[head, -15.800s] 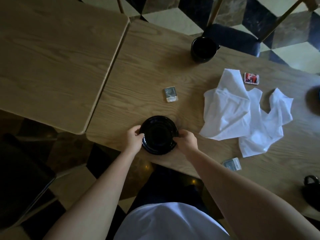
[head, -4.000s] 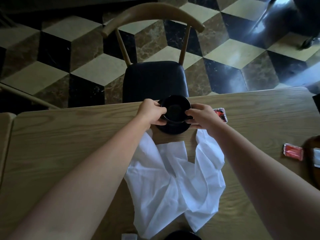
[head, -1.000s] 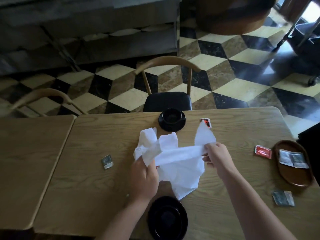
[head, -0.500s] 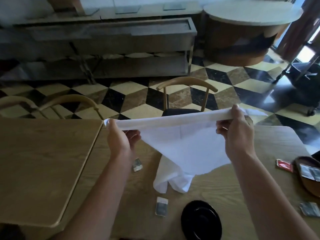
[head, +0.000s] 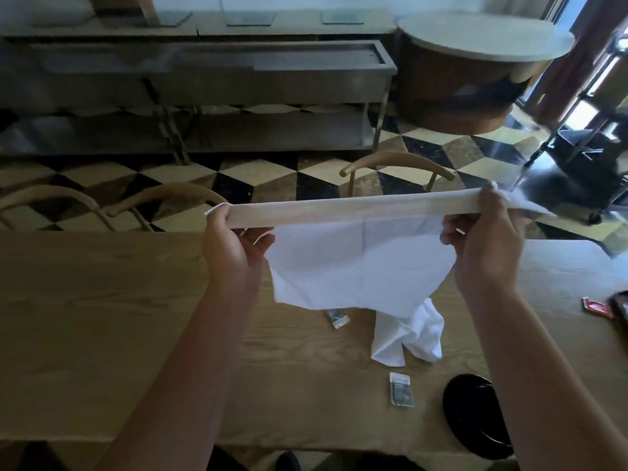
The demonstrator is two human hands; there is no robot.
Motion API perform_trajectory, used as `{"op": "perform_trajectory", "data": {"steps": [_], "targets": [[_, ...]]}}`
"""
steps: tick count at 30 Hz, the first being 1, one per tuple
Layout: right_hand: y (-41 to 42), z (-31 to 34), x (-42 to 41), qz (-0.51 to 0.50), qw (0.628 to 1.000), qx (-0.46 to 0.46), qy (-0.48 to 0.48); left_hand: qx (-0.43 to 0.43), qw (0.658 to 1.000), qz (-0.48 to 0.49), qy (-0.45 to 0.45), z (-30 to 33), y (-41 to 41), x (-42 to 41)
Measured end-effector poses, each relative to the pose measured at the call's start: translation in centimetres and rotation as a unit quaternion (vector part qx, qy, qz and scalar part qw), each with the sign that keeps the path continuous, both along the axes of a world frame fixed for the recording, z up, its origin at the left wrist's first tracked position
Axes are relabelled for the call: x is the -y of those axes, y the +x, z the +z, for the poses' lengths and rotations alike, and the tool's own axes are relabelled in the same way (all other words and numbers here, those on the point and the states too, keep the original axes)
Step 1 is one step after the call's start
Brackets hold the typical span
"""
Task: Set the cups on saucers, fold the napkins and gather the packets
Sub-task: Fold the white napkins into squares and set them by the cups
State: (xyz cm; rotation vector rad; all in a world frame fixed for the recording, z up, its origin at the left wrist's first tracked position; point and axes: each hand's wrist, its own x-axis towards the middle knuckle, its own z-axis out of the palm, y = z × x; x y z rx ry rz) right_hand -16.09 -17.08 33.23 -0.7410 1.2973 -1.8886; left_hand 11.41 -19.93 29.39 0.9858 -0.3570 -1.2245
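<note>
Napkin (head: pixel 356 266) stretched taut above table (head: pixel 102 317), left hand (head: pixel 234 246) and right hand (head: pixel 486 246) grips pinching its top corners

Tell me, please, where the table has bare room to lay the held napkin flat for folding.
Bare wood lies left of the left hand and the grey packet. It is crowded on the right: second napkin, packet, saucer, red packet.
</note>
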Motion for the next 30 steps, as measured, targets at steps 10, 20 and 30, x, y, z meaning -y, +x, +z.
{"op": "perform_trajectory", "data": {"steps": [10, 20, 30], "targets": [[1.8, -5.0, 8.6, 0.116, 0.974, -0.045, 0.188, 0.108, 0.975, 0.049, 0.189, -2.4, 6.1, 9.0], [4.0, -2.4, 16.1, 0.169, 0.975, -0.021, 0.14, 0.154, 0.978, 0.112, 0.088, 1.9, 8.8, 14.8], [9.2, -13.3, 5.8, 0.144, 0.941, 0.024, 0.305, 0.07, 0.965, 0.041, 0.251, -13.3, 14.3, 5.4]]}}
